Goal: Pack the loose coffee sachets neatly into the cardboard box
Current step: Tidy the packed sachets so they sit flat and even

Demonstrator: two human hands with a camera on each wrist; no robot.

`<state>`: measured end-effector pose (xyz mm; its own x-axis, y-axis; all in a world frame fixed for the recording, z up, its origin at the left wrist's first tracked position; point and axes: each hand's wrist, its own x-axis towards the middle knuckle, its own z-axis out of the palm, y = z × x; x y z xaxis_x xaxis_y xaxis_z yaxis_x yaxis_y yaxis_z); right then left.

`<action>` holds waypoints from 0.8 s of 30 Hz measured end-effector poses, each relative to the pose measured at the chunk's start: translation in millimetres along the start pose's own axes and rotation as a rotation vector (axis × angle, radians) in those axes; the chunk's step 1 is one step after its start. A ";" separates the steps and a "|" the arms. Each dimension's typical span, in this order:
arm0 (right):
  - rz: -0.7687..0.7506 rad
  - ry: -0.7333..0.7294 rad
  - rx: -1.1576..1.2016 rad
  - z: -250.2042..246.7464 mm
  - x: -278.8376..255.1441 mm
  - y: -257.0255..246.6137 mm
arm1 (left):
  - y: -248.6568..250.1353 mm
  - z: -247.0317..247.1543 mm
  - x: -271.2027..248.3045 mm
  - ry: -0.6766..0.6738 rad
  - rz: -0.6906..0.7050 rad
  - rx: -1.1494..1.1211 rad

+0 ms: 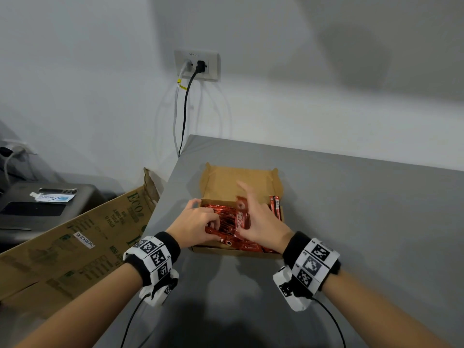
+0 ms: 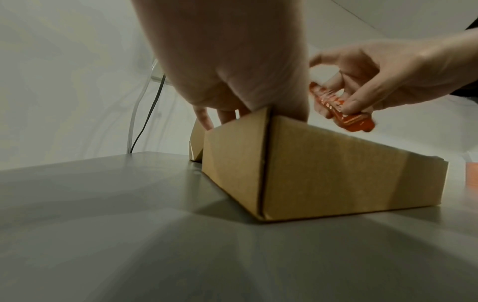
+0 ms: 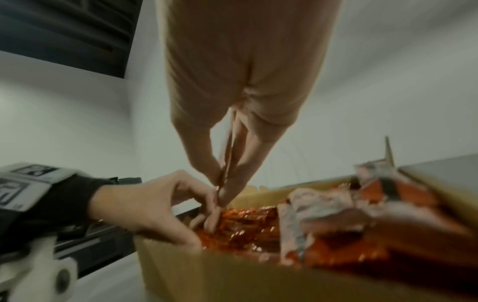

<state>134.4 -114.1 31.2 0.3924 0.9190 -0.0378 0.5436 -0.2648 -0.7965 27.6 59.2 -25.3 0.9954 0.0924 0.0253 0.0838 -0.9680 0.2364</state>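
An open cardboard box point(image 1: 236, 182) sits on the grey table point(image 1: 351, 209), holding several red coffee sachets point(image 1: 226, 217). My left hand point(image 1: 204, 214) reaches into the box's left side, its fingers curled around sachets there; the right wrist view shows these fingers point(image 3: 209, 214) dug into the sachets point(image 3: 248, 224). My right hand point(image 1: 253, 217) hovers over the middle of the box and pinches a red sachet point(image 1: 242, 217) between thumb and fingers. In the left wrist view that held sachet point(image 2: 344, 116) hangs just above the box wall point(image 2: 336, 173).
A few sachets point(image 1: 275, 204) stand upright against the box's right wall. A large printed carton point(image 1: 75, 234) leans at the table's left edge, with a dark printer point(image 1: 37, 204) behind it. Cables hang from a wall socket point(image 1: 197, 65).
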 end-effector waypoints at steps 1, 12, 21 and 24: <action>-0.009 0.012 -0.008 5.9 0.4 -0.7 | 0.3 -0.5 -0.1 -0.001 -0.001 0.007; -0.075 -0.020 -0.178 37.4 5.3 -0.9 | 4.5 -1.1 0.7 0.033 -0.052 0.029; -0.015 -0.001 -0.332 40.4 -2.6 10.4 | 3.0 -8.9 2.6 -0.027 -0.065 -0.098; -0.023 -0.013 -0.515 36.6 -1.1 4.6 | 0.5 -16.3 -0.5 -0.047 -0.023 -0.141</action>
<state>109.4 -105.7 5.5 0.3684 0.9290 -0.0340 0.8480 -0.3508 -0.3973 26.4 62.5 -9.4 0.9946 0.1000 -0.0264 0.1026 -0.9230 0.3709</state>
